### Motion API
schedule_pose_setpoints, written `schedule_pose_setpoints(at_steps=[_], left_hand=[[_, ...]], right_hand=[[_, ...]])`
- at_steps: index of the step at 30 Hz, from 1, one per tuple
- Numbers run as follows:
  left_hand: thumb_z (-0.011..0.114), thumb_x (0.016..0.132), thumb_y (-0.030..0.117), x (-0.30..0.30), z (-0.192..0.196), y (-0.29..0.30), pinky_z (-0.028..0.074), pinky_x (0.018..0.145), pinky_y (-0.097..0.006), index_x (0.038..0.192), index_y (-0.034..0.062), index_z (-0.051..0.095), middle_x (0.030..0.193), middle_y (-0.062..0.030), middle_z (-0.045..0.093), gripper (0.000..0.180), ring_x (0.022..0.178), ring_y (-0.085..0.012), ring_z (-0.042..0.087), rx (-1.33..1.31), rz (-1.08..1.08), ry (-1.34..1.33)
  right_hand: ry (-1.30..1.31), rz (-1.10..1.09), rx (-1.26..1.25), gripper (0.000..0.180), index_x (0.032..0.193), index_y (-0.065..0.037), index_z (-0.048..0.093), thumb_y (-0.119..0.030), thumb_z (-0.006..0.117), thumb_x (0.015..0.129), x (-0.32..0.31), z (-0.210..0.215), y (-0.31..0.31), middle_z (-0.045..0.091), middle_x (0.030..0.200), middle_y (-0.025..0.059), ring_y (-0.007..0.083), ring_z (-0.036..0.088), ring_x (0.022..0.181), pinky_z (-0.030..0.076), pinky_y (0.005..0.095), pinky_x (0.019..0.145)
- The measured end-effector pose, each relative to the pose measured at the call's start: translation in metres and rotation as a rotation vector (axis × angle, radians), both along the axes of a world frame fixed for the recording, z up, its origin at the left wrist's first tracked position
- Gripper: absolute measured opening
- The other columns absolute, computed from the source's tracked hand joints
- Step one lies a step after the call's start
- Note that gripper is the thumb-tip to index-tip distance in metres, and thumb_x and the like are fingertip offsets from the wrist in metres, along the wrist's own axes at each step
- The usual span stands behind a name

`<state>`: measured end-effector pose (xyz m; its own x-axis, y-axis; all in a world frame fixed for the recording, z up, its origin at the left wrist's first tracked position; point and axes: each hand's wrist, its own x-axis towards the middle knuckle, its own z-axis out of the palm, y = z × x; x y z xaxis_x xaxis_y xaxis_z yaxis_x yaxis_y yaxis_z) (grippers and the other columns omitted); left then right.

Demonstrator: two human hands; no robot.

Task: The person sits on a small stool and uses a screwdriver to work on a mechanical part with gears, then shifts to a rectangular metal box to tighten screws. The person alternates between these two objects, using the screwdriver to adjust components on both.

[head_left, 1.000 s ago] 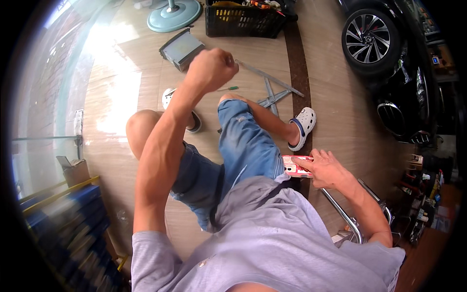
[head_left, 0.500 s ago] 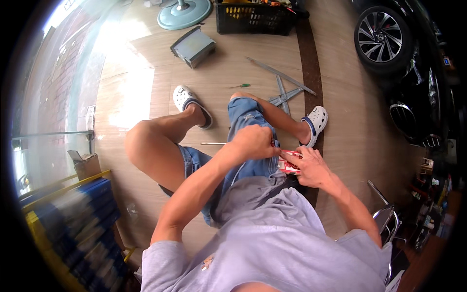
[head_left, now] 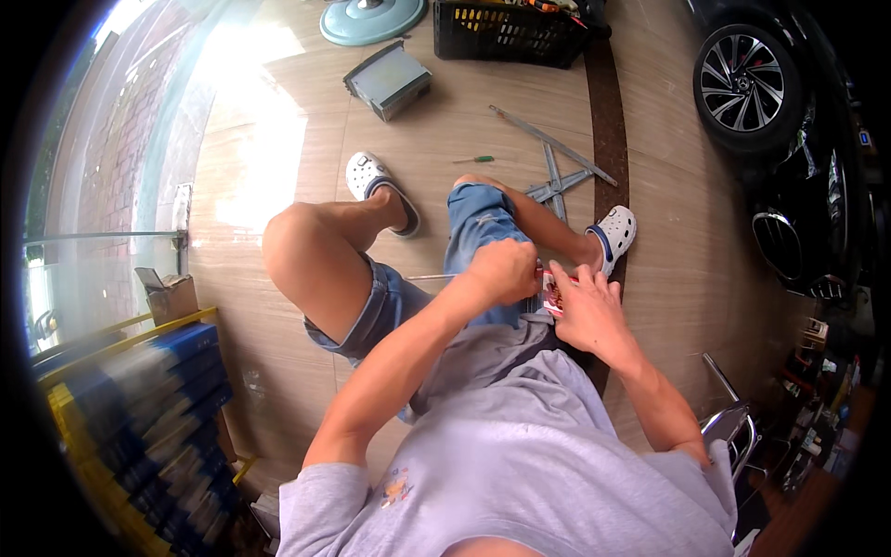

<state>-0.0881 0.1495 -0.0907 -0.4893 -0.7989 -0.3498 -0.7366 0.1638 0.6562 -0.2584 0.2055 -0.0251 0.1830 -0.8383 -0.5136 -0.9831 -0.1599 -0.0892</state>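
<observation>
My left hand (head_left: 506, 271) is closed in a fist above my right knee. A thin metal shaft (head_left: 429, 277) sticks out leftward from behind it, like that of a screwdriver; its grip is mostly hidden in the fist. Right beside it, my right hand (head_left: 591, 311) has its fingers over a small red-and-white box (head_left: 553, 295), printed with a picture. The two hands nearly meet at the box's left edge, and the fingers cover much of it. Whether the shaft's tool touches the box, I cannot tell.
On the tiled floor lie a small green-handled screwdriver (head_left: 483, 159), hinged metal bars (head_left: 554, 181) and a grey metal unit (head_left: 390, 82). Farther off stand a black crate (head_left: 506, 37) and a round pale-blue base (head_left: 373, 23). A car wheel (head_left: 742, 85) is at right, blue bins (head_left: 176, 371) at left.
The whole view has shifted, so floor things appear farther right. My right fingers have moved upward over the box, which shows less of its face. Both hands stay close together.
</observation>
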Motion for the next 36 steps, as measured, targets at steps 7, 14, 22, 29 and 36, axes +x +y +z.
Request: schedule_pose_setpoints(at_steps=[7,14,22,29,36], left_hand=[[0.07,0.073,0.029,0.005,0.01,-0.005,0.054,0.075,-0.046,0.077,-0.0002,0.071,0.08,-0.0249,0.068,0.029,0.079,-0.0393,0.068,0.093,0.046,0.162],[0.07,0.07,0.027,-0.01,0.007,-0.004,0.052,0.068,-0.045,0.072,-0.0009,0.068,0.069,-0.0236,0.064,0.028,0.071,-0.0394,0.066,0.087,0.068,0.236],[0.072,0.069,0.026,-0.025,0.021,-0.006,0.054,0.073,-0.044,0.078,0.0037,0.072,0.077,-0.0214,0.068,0.024,0.078,-0.0384,0.067,0.125,-0.009,0.196],[0.071,0.07,0.024,-0.036,0.013,0.006,0.055,0.067,-0.045,0.078,0.0071,0.073,0.075,-0.0197,0.068,0.019,0.073,-0.0378,0.067,-0.015,-0.016,0.184],[0.073,0.071,0.027,-0.015,0.022,0.008,0.055,0.066,-0.046,0.077,0.0102,0.074,0.073,-0.0184,0.068,0.018,0.072,-0.0375,0.068,0.036,0.061,0.172]], right_hand=[[-0.628,0.012,0.362,0.088,0.148,-0.007,0.037,-0.018,0.071,0.068,-0.047,-0.012,-0.016,0.05,0.133,0.0196,0.0404,0.05,0.12,0.039,0.0438,0.106],[-1.328,-0.655,0.604,0.09,0.145,0.013,0.032,-0.006,0.08,0.07,-0.087,-0.018,0.021,0.041,0.148,0.0209,0.0257,0.043,0.136,0.033,0.0378,0.114],[-1.391,-0.885,0.642,0.087,0.144,0.009,0.036,-0.002,0.083,0.072,-0.103,-0.035,0.042,0.047,0.144,0.0189,0.0241,0.047,0.132,0.036,0.0359,0.113],[-1.167,-0.781,0.264,0.08,0.137,0.003,0.051,-0.015,0.089,0.069,-0.087,-0.092,0.043,0.062,0.127,0.0165,0.0206,0.063,0.109,0.051,0.0331,0.092],[-0.746,-0.295,-0.07,0.068,0.125,-0.003,0.062,-0.033,0.087,0.07,-0.056,-0.061,0.032,0.068,0.106,0.0139,0.0289,0.065,0.096,0.051,0.0383,0.085]])
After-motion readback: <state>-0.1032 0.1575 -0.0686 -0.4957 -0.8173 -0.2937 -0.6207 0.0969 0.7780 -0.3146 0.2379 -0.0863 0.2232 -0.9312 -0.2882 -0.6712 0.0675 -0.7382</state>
